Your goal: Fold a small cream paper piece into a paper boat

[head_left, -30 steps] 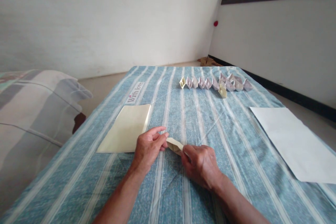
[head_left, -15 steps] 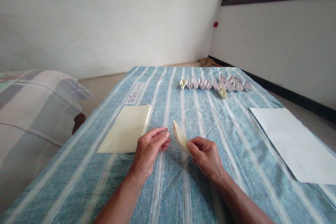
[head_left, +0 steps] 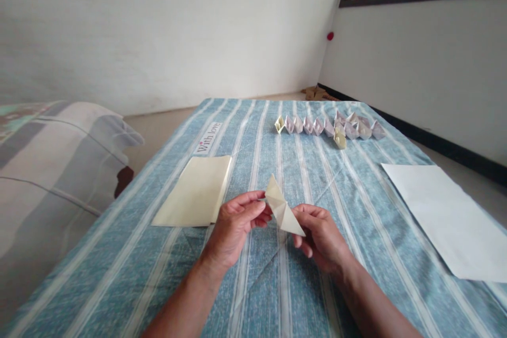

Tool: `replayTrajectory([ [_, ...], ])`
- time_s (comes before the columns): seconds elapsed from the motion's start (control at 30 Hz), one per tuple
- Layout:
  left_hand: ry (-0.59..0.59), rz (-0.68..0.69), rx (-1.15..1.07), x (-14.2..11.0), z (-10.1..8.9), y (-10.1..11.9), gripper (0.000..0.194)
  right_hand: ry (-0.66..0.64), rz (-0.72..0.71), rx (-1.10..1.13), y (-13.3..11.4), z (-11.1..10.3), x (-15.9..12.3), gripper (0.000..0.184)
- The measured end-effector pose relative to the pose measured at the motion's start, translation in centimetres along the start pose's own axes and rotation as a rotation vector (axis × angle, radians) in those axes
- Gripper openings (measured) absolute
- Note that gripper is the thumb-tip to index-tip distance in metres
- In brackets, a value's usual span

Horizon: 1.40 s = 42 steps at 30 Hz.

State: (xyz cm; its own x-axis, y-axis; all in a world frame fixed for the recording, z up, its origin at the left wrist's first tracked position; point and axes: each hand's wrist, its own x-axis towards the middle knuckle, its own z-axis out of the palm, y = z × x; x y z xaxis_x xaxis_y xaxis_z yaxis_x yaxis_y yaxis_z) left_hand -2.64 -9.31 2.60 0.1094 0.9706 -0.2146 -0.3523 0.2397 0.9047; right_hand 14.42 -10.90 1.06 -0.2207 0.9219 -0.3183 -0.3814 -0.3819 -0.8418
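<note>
The left hand (head_left: pixel 235 227) and the right hand (head_left: pixel 320 237) gripped a folded cream paper (head_left: pixel 282 206) at opposite ends with their fingers (head_left: pixel 253 206), holding it steady above a blue striped bedsheet (head_left: pixel 245 142), near a flat cream sheet (head_left: pixel 190 193).

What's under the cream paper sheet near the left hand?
The cream paper sheet lies on the striped bedspread, which shows around its edges; what lies directly beneath it is covered.
</note>
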Motion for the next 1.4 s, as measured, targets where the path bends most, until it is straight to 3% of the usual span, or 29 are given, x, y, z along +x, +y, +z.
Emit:
replayTrajectory([
  [0.33,-0.110,-0.001,-0.005,-0.2,0.1,-0.4,0.034,-0.178,0.110,0.231,0.6,-0.8,0.4,0.016],
  [0.57,-0.184,-0.011,0.045,-0.3,0.1,-0.4,0.034,-0.234,0.140,0.240,1.2,-0.9,0.5,0.022],
  [1.03,-0.239,-0.074,0.118,-0.3,0.2,0.3,0.018,-0.199,0.139,0.118,0.7,-0.6,0.1,0.028],
  [1.4,-0.203,-0.174,0.185,-0.1,-0.4,-0.3,0.014,-0.127,0.073,-0.077,0.6,-0.3,0.0,0.031],
])
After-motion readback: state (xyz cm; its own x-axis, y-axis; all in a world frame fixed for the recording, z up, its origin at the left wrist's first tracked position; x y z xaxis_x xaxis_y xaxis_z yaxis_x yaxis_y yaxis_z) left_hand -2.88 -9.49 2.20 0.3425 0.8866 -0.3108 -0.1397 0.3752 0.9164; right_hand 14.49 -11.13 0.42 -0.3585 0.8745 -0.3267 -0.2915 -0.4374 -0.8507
